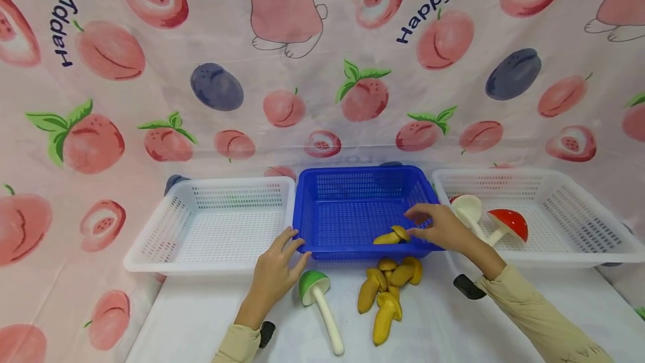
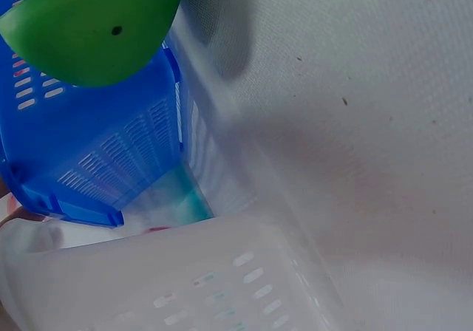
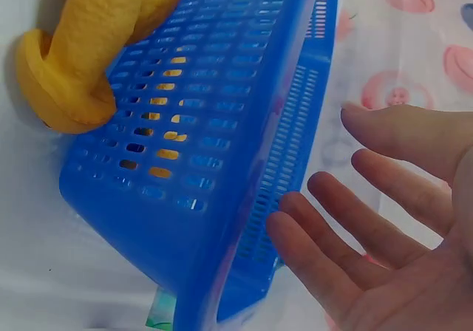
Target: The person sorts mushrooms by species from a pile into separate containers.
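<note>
My right hand (image 1: 443, 228) hangs over the right side of the blue basket (image 1: 363, 249), its fingers spread and holding nothing. Just left of its fingertips, inside that basket, lies a yellow-brown toy mushroom (image 1: 388, 237). In the right wrist view the hand (image 3: 384, 227) stands beside the basket rim with loose, parted fingers. My left hand (image 1: 276, 270) is at the basket's front left corner, fingers lightly bent with nothing in them; whether they touch the rim cannot be told. Close by on the table lies a green-capped toy mushroom (image 1: 326, 318), its cap (image 2: 100, 32) large in the left wrist view.
Several yellow-brown toy mushrooms (image 1: 387, 318) lie in front of the blue basket. To the left stands a white basket (image 1: 201, 268). The white basket (image 1: 564, 256) on the right holds red-capped toy mushrooms (image 1: 511, 223). A fruit-patterned cloth (image 1: 312, 71) hangs behind.
</note>
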Tool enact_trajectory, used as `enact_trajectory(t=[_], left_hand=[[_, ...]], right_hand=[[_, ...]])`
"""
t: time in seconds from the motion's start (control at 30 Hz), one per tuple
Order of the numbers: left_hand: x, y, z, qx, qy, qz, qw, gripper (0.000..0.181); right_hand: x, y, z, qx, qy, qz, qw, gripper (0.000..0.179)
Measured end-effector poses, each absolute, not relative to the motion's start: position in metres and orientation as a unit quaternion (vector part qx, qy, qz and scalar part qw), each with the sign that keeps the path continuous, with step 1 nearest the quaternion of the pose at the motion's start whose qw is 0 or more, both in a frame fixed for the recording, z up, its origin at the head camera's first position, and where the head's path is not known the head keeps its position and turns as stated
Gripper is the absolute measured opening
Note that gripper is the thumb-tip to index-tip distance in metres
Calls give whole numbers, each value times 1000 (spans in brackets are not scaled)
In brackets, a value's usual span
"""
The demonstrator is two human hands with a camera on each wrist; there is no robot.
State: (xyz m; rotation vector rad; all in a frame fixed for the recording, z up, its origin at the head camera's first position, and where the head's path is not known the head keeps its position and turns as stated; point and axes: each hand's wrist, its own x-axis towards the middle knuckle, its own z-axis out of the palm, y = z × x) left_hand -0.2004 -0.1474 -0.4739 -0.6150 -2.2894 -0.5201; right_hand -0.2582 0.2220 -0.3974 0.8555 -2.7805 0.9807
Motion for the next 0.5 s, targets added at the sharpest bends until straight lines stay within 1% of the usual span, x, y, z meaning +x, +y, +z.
enact_trajectory(t=[0.27, 0.5], left_hand=[[-201, -148, -474, -239, -883, -203, 350, 27], [-200, -147, -473, -239, -882, -203, 352, 27]], right_hand=[[-236, 226, -390, 259, -907, 329, 34, 28], [-218, 228, -386, 257, -908, 329, 44, 29]])
